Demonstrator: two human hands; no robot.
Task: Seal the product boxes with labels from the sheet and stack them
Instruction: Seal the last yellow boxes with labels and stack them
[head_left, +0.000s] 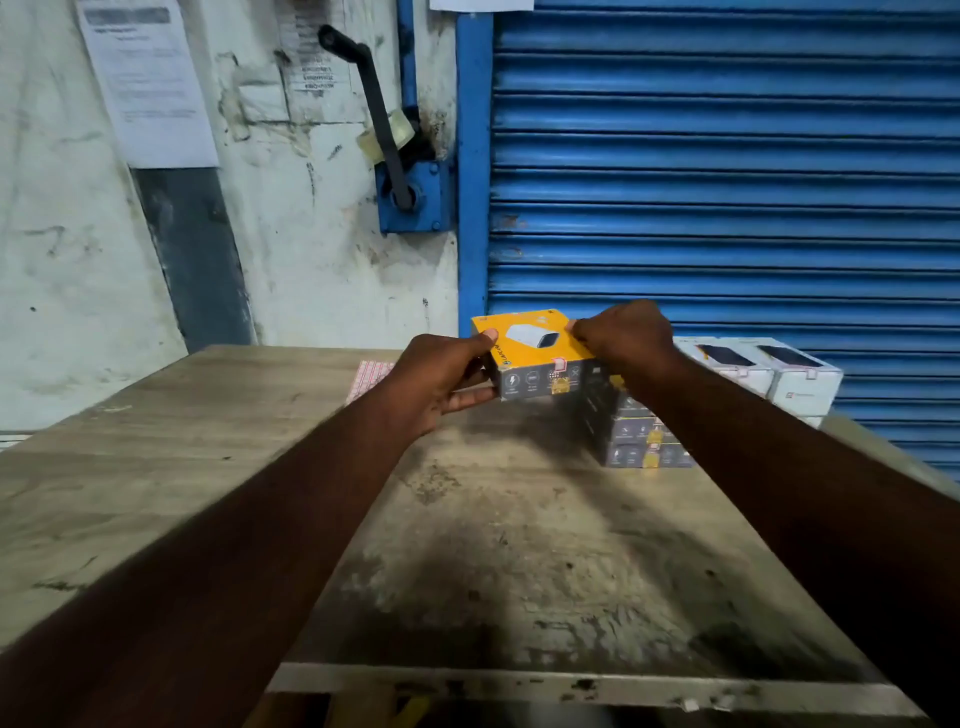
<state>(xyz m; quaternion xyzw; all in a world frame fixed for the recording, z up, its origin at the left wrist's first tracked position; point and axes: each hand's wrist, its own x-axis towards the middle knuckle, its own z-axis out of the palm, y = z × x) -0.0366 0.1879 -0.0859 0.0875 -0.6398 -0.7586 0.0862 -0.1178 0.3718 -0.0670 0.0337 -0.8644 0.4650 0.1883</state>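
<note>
Both hands, left hand (441, 379) and right hand (626, 332), grip a glossy yellow-topped cardboard box (535, 356) above the scuffed wooden worktop (260, 415); a grey stack (634, 431) stands just beside.

Beyond our worn wooden desk (156, 441), a blue ribbed metal shutter (727, 156) fills the far right; left of it, a black crank handle (371, 83) carries a clear tape roll (404, 126).

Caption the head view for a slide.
Left hand and right hand hold a yellow box over the table beside a stack of boxes, label sheet behind.
</note>
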